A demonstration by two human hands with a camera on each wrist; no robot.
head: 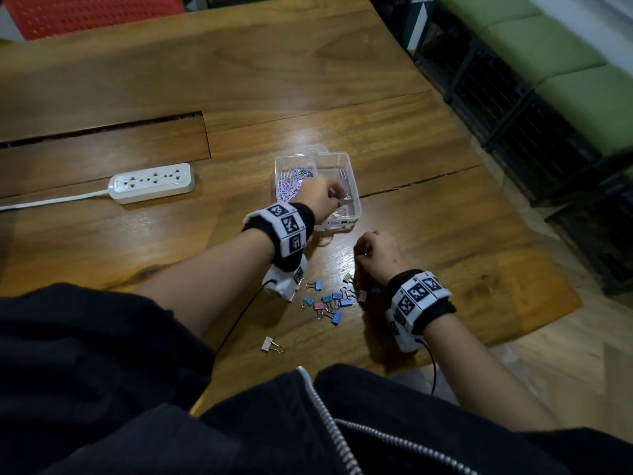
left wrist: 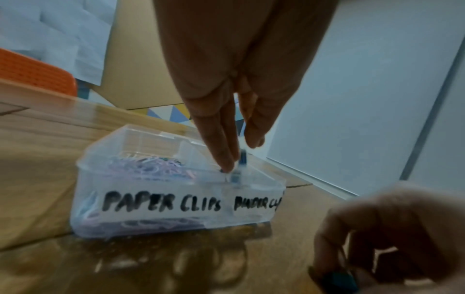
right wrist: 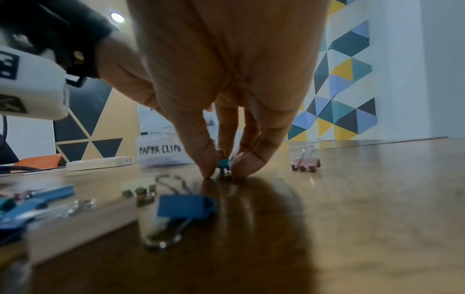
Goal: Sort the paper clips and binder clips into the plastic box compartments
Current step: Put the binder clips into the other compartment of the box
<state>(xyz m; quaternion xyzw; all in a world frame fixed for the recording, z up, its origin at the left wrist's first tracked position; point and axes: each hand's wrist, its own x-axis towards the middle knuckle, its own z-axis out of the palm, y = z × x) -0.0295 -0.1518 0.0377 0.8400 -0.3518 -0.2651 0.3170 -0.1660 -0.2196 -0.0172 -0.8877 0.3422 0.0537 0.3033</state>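
We see the clear plastic box [head: 349,173] on the wooden table [head: 394,132], its front labelled for paper clips on one side and binder clips on the other. Pastel paper clips [head: 291,183] fill its left compartment. A scatter of blue and pink binder clips [head: 329,301] lies on the table nearer to us, with one pink binder clip [head: 271,344] lying apart from them. A white power strip [head: 152,182] sits well to the left of the box.

Our left hand [head: 322,197] reaches over the right compartment, straight fingers [left wrist: 224,139] pointing down beside a small blurred blue clip [left wrist: 239,165] at the rim; we cannot tell whether they grip it. Our right hand [head: 375,257] is down at the table, thumb and fingertips [right wrist: 206,159] pinching a teal binder clip [right wrist: 224,164] that touches the wood.
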